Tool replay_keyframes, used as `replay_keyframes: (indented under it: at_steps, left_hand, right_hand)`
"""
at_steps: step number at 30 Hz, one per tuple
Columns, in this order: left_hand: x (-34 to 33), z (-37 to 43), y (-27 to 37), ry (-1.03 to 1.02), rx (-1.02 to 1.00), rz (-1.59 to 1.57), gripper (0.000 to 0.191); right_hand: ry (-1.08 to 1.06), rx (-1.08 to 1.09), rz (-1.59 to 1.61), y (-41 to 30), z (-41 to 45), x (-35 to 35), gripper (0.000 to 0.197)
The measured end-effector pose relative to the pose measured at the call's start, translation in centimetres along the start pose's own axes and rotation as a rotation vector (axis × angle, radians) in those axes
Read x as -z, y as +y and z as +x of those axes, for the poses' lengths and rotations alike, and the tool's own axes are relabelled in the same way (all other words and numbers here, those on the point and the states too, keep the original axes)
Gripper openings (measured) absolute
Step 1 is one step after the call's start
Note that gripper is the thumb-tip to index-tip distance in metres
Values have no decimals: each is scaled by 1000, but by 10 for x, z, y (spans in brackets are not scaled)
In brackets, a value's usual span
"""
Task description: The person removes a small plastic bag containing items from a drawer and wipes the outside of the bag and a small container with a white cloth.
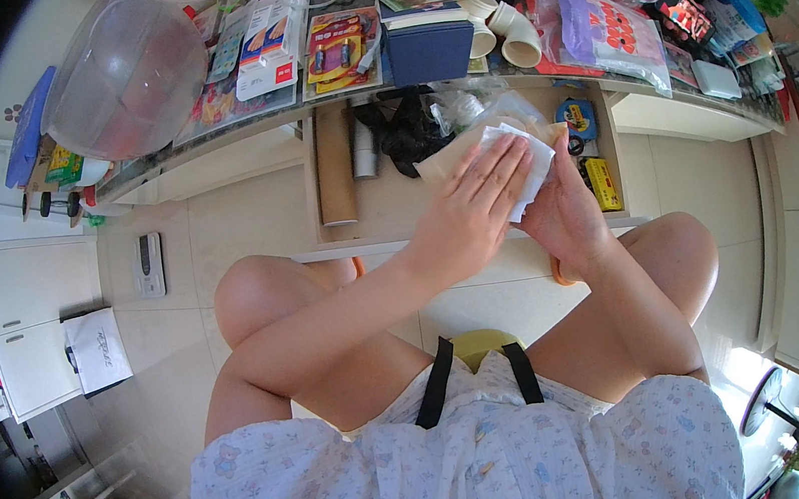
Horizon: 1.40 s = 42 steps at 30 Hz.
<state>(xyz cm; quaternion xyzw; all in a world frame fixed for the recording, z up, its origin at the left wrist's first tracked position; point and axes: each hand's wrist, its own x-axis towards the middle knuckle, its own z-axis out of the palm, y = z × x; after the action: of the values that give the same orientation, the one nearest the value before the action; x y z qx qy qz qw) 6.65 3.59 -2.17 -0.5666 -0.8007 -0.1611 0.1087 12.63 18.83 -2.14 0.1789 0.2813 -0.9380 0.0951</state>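
Note:
My left hand point(474, 209) lies flat, fingers together, on a folded white tissue or cloth point(542, 155). Beneath the cloth is a thin beige, partly translucent item point(437, 163), perhaps a sheet or plate; my hands cover most of it, so its kind is unclear. My right hand point(570, 208) supports it from the right side, thumb pointing up along its edge. Both hands are above an open drawer point(396, 223). Inside the drawer, left of the hands, are a cardboard tube point(336, 167), a silver roll point(363, 148) and a black plastic bag point(409, 135).
At the drawer's right lie a blue tape measure point(575, 120) and a yellow box point(601, 183). The countertop above holds a clear plastic tub point(127, 81), a battery pack point(336, 57), a dark blue box point(431, 48), white elbow pipe fittings point(520, 40) and a phone point(685, 15).

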Motion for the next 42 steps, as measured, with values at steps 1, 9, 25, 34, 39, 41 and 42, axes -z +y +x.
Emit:
replay_keyframes:
  at_steps: [1,9,25,34,39,41,42]
  left_hand:
    - [2,0,-2,0,17,-32,64]
    - [6,1,-17,-8,89,-119,64]
    - [-2,3,-42,58,277,-525,45]
    - [-1,1,-34,11,232,-424,48]
    - [4,5,-29,-20,141,-324,53]
    - [4,5,-27,-33,112,-296,54]
    - [4,4,-25,-52,97,-276,55]
  right_hand:
    - [11,-13,-13,-1,-1,-1,68]
    - [45,-29,-52,-1,-1,0,65]
    - [32,-19,-174,1,-5,0,64]
    - [73,-46,-38,3,-8,0,63]
    - [16,-65,44,3,-7,4,65]
    - [-1,-60,82,4,-5,8,65]
    - [0,-60,83,3,-6,9,65]
